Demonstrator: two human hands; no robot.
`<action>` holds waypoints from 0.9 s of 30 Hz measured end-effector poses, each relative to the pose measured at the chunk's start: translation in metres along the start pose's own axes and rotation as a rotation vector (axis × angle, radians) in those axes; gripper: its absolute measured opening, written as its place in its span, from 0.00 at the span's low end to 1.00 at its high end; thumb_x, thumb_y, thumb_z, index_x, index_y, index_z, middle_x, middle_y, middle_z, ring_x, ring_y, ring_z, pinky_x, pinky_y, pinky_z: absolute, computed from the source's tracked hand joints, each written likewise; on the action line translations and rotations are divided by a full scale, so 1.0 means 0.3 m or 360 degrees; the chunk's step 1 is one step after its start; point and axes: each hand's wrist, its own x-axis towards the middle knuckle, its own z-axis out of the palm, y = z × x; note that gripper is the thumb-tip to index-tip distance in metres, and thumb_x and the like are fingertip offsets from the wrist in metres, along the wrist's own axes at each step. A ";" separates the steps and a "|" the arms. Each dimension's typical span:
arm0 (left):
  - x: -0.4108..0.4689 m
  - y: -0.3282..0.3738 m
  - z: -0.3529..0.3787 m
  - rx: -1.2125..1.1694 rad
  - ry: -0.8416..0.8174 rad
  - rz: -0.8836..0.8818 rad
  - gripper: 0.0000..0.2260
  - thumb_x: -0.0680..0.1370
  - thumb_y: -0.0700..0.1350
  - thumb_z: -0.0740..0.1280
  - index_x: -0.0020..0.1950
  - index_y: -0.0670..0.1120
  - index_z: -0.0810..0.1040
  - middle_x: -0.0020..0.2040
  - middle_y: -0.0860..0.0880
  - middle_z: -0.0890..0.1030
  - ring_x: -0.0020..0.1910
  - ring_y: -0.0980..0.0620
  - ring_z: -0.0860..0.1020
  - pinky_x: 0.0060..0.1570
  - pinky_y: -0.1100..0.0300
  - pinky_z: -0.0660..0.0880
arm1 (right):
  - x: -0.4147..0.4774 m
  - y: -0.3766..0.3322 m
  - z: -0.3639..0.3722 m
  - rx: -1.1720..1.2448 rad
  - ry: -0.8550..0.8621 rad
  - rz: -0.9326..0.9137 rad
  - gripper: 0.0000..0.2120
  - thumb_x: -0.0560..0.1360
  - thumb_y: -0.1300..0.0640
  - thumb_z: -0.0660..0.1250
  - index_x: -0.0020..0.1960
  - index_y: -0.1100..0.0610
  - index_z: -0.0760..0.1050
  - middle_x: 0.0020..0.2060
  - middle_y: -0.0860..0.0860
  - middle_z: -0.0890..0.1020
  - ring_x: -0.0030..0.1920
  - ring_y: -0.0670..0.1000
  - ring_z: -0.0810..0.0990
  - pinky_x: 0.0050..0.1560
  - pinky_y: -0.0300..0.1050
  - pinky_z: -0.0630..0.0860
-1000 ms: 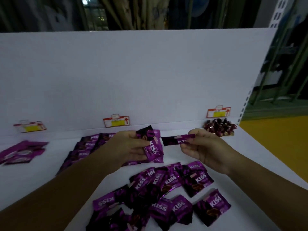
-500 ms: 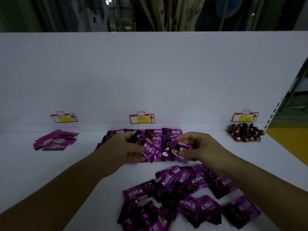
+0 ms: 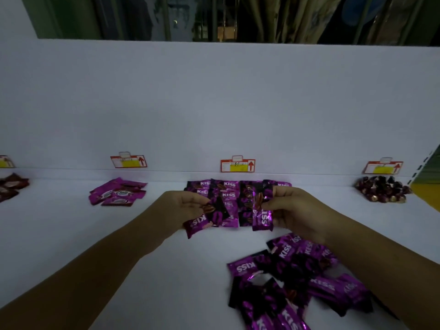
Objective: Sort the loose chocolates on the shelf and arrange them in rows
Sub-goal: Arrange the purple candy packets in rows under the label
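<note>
Now left hand (image 3: 184, 206) and right hand (image 3: 289, 209) each pinch a purple packet

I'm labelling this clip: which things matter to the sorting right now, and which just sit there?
In use: left hand, right hand, held KISS packets, KISS rows, loose KISS pile.
Lying about: pink packets, foil-wrapped sweets, price tags.

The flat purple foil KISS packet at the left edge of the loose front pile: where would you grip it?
Pinch the flat purple foil KISS packet at its free left end, coming from the left over bare white shelf; its right end runs into the loose pile.
</note>
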 end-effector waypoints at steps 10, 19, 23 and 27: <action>0.020 -0.086 -0.087 0.0319 -0.0152 0.0092 0.21 0.73 0.29 0.65 0.45 0.57 0.78 0.38 0.61 0.81 0.43 0.58 0.79 0.36 0.72 0.74 | 0.022 0.019 0.090 -0.0102 -0.0036 0.0067 0.10 0.73 0.65 0.67 0.39 0.54 0.81 0.33 0.49 0.82 0.31 0.45 0.79 0.32 0.37 0.76; 0.003 -0.116 -0.144 0.0469 -0.0272 0.0165 0.19 0.70 0.28 0.69 0.46 0.54 0.76 0.44 0.50 0.82 0.46 0.50 0.81 0.43 0.65 0.78 | 0.054 0.035 0.135 -0.0499 0.0015 0.0134 0.12 0.75 0.65 0.64 0.52 0.52 0.81 0.41 0.47 0.85 0.42 0.46 0.82 0.46 0.43 0.77; 0.006 -0.105 -0.166 0.0308 -0.0155 0.0024 0.14 0.72 0.30 0.68 0.46 0.49 0.76 0.39 0.50 0.81 0.39 0.52 0.80 0.33 0.65 0.75 | 0.070 0.036 0.151 -0.0714 0.0091 0.0088 0.13 0.72 0.66 0.69 0.49 0.50 0.80 0.42 0.47 0.83 0.47 0.48 0.81 0.51 0.47 0.78; 0.019 -0.110 -0.195 -0.0087 -0.0038 -0.0210 0.06 0.73 0.32 0.68 0.43 0.42 0.77 0.39 0.44 0.83 0.36 0.50 0.83 0.34 0.60 0.78 | 0.086 0.030 0.160 -0.0784 0.0061 0.0018 0.11 0.70 0.65 0.72 0.46 0.50 0.80 0.44 0.48 0.85 0.44 0.47 0.82 0.42 0.41 0.74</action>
